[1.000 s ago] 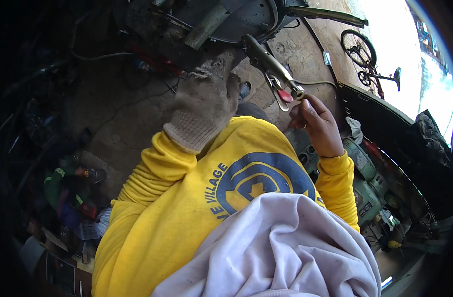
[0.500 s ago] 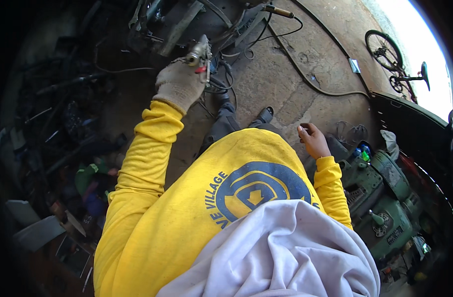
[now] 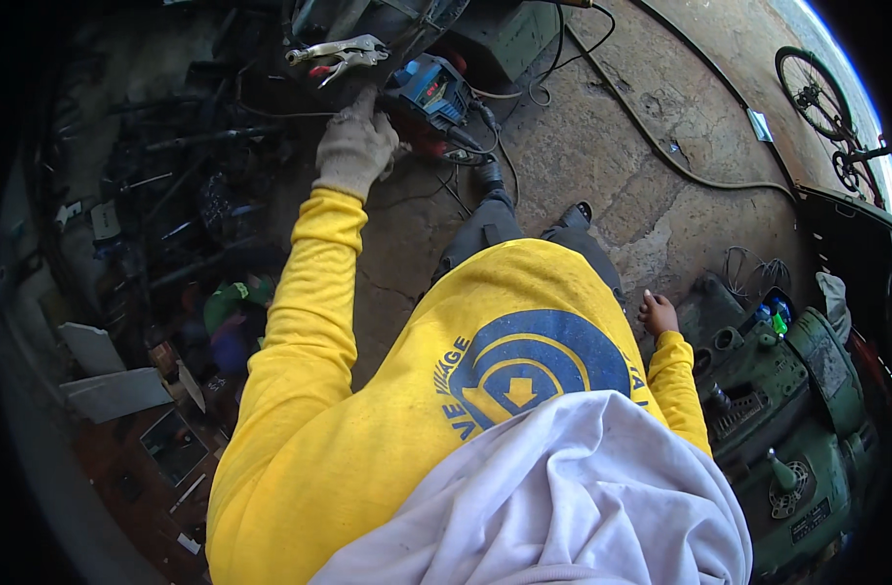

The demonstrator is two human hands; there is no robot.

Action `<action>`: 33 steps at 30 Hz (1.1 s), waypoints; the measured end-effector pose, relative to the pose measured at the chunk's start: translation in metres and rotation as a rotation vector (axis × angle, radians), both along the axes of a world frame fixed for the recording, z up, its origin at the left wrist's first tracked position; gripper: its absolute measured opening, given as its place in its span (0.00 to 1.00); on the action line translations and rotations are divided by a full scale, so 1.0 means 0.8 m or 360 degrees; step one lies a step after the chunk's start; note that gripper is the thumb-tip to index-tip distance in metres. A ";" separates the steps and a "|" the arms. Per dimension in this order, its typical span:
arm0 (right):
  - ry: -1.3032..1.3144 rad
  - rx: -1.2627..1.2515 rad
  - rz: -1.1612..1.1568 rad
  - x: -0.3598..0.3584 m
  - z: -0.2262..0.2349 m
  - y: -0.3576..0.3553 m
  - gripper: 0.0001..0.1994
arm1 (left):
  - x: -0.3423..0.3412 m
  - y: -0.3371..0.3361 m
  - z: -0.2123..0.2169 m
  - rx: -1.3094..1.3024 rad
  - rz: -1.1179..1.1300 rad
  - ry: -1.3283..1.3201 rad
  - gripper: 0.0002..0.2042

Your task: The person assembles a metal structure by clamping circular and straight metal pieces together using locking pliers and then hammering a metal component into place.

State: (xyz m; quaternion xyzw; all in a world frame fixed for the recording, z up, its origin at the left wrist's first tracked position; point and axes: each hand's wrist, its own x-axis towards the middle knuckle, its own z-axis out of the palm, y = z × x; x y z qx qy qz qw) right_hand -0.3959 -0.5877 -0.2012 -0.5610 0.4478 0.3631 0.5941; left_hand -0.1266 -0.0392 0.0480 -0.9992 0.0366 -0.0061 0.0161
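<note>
The locking pliers [image 3: 345, 47] are positioned at the dark metal assembly [image 3: 407, 27], just beyond the gloved left hand [image 3: 353, 148], fingers partly spread; the right hand's [image 3: 659, 314] fingers are curled, closure indeterminate.

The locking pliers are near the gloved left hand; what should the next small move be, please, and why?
Perhaps grasp the locking pliers with the gloved left hand: they appear just beyond its fingertips, and the right hand is farther away.

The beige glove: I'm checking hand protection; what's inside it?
The left hand wears it, extending from the yellow sleeve; its bare surface, covered by the glove, cannot be seen.
</note>
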 end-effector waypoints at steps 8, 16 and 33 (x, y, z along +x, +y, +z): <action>0.0051 0.0090 -0.0162 0.009 -0.019 0.020 0.14 | -0.049 -0.054 0.052 -0.0290 0.0427 0.0030 0.18; -0.0606 -0.0513 0.0620 0.051 -0.046 0.166 0.22 | 0.036 0.026 0.005 0.0407 -0.0197 -0.0167 0.20; -0.0190 -0.0873 0.1479 0.004 -0.032 0.379 0.28 | 0.050 0.013 -0.006 0.0007 -0.0145 -0.0444 0.12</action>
